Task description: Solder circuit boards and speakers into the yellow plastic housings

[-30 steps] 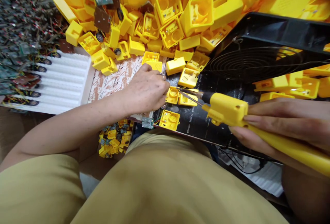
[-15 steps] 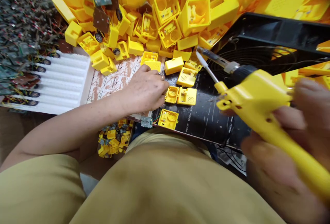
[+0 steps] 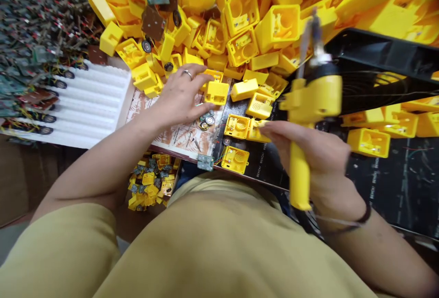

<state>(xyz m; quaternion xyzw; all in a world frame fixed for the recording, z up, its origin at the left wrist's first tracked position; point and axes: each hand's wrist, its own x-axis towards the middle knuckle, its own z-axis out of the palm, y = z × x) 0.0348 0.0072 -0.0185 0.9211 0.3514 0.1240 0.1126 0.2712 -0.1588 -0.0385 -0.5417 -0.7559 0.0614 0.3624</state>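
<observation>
My right hand [image 3: 308,151] grips a yellow soldering gun [image 3: 308,106] by its handle, the metal tip pointing up and away over the pile. Its fingertips also touch a small yellow part [image 3: 255,131] on the black mat [image 3: 377,170]. My left hand [image 3: 180,92] reaches forward with fingers spread and pinches a small yellow plastic housing [image 3: 216,93] between thumb and fingers. Just below that hand lie small round speaker discs [image 3: 206,120] on a printed sheet [image 3: 181,135]. An open yellow housing [image 3: 236,126] lies between the two hands.
A big heap of yellow plastic housings [image 3: 260,10] fills the back. A white ribbed tray [image 3: 89,106] and a tangle of circuit boards with wires [image 3: 30,28] are at the left. A black fan [image 3: 384,69] stands at right. Another wired housing [image 3: 235,159] lies near my lap.
My right hand swung the soldering gun from lying flat toward the parts to upright, tip up. My left hand moved forward off the open housing and took a small yellow housing.
</observation>
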